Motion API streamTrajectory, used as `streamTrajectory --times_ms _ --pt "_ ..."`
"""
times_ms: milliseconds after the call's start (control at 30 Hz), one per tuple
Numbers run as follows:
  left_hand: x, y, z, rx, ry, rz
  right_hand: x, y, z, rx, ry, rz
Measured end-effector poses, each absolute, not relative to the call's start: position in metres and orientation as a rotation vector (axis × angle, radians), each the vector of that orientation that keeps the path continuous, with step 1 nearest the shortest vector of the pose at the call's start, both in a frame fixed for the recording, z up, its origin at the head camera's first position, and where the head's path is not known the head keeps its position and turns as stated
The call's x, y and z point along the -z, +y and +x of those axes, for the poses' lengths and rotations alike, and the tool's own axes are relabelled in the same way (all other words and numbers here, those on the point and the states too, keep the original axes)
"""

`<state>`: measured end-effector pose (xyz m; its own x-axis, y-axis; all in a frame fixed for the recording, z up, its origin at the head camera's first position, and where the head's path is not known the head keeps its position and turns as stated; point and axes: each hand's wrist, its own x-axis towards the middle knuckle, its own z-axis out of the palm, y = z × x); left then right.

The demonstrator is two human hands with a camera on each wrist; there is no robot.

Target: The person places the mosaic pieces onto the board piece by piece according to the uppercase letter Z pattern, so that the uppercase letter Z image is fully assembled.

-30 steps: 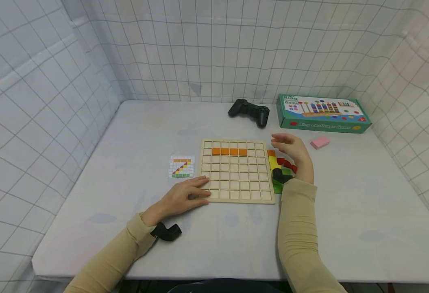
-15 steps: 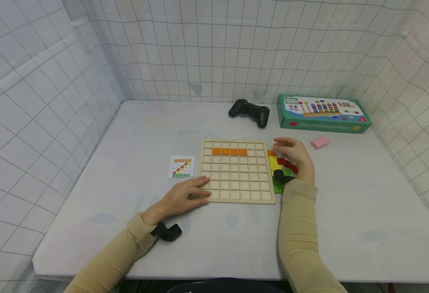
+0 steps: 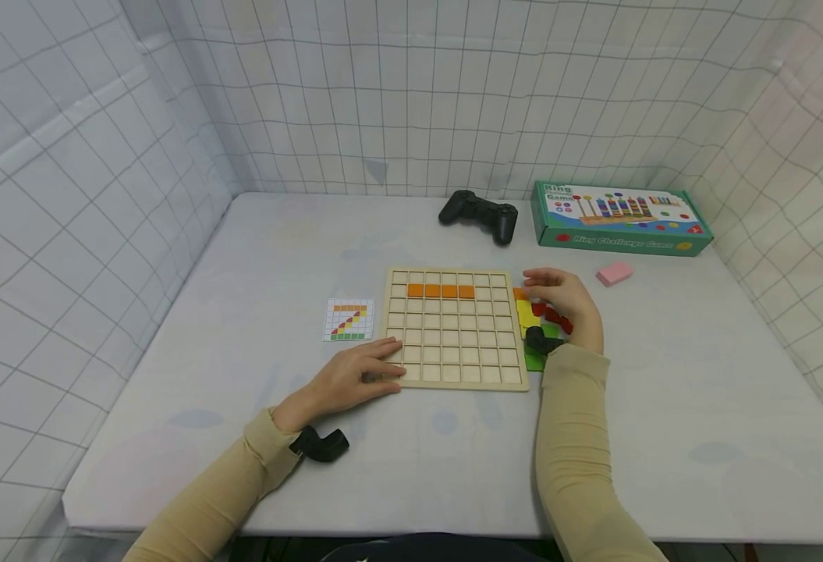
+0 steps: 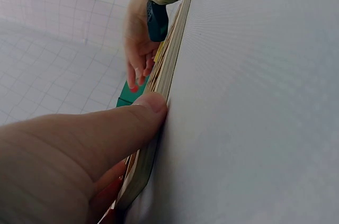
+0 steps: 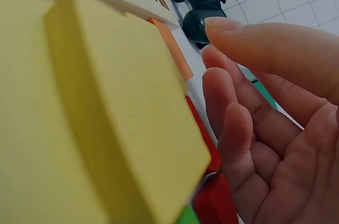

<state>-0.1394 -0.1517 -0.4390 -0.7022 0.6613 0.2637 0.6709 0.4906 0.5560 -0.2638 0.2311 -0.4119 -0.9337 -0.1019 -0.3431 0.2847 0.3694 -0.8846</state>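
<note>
A wooden grid board (image 3: 460, 343) lies flat, with a row of several orange tiles (image 3: 441, 291) near its far side. My left hand (image 3: 351, 378) rests at its near-left corner, fingers straight, and its thumb (image 4: 151, 105) touches the edge. Beside the board's right edge, my right hand (image 3: 564, 300) hovers over loose pieces, with fingers loosely bent and nothing between them. Near those fingertips sits an orange block (image 5: 172, 46). Yellow blocks (image 5: 124, 102), red blocks (image 5: 204, 134) and green blocks (image 3: 533, 361) lie closer to the wrist, partly hidden by it.
A small pattern card (image 3: 349, 319) lies left of the board. Behind it are a black game controller (image 3: 479, 215) and a green Ring Challenge Game box (image 3: 622, 218). A pink block (image 3: 614, 273) lies right of my right hand. Gridded white cloth walls (image 3: 425, 101) surround the table.
My right hand has lowered slightly and come a little towards me, and its fingertips are now closer to the orange block. The left hand and board stay in place.
</note>
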Motion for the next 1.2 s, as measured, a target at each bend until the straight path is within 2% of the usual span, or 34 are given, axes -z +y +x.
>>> streamTrajectory --times_ms 1200 --pt "0.4385 -0.1510 -0.1399 0.986 -2.707 -1.197 0.4122 0.2271 -0.2681 1.385 2.396 0.115"
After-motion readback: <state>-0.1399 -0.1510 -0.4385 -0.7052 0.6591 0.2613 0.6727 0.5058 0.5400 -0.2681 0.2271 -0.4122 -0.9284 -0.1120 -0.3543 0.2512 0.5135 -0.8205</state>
